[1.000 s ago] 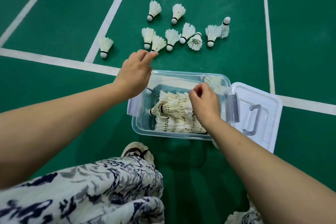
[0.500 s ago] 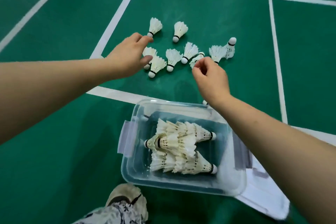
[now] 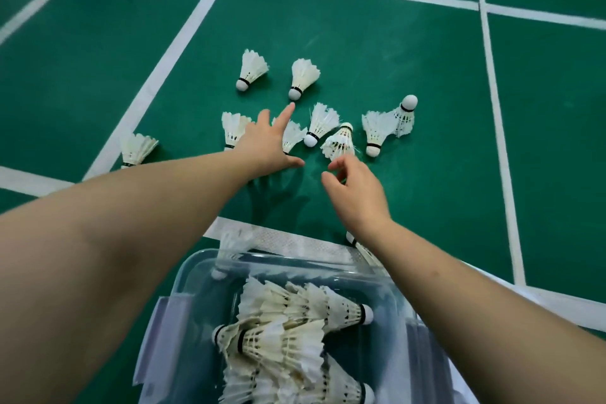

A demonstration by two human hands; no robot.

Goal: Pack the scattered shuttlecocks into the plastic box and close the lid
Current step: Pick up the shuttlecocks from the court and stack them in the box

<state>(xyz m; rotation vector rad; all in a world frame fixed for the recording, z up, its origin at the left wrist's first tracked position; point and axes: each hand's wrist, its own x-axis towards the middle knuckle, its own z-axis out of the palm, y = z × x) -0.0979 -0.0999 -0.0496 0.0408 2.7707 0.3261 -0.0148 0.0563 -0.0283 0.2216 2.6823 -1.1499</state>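
Several white feather shuttlecocks (image 3: 319, 123) lie scattered on the green court floor beyond the box. The clear plastic box (image 3: 193, 275) stands at the bottom of the view, without its lid, with several shuttlecocks (image 3: 288, 331) stacked inside. My left hand (image 3: 265, 144) stretches over the scattered group with fingers spread, index finger pointing toward one shuttlecock's cork (image 3: 294, 93); it covers part of two shuttlecocks. My right hand (image 3: 355, 193) hovers with loosely curled fingers just below a tipped shuttlecock (image 3: 339, 141) and holds nothing.
White court lines (image 3: 183, 39) cross the green floor. One shuttlecock (image 3: 136, 149) lies apart at the left near a line. Another shuttlecock (image 3: 352, 238) peeks out under my right wrist beside the box. A pale latch flap (image 3: 160, 338) hangs on the box's left side.
The view has closed in on the scattered shuttlecocks. Both hands left the box and reached forward; my left hand now spreads over the group, my right hand has come just below the tipped shuttlecock.
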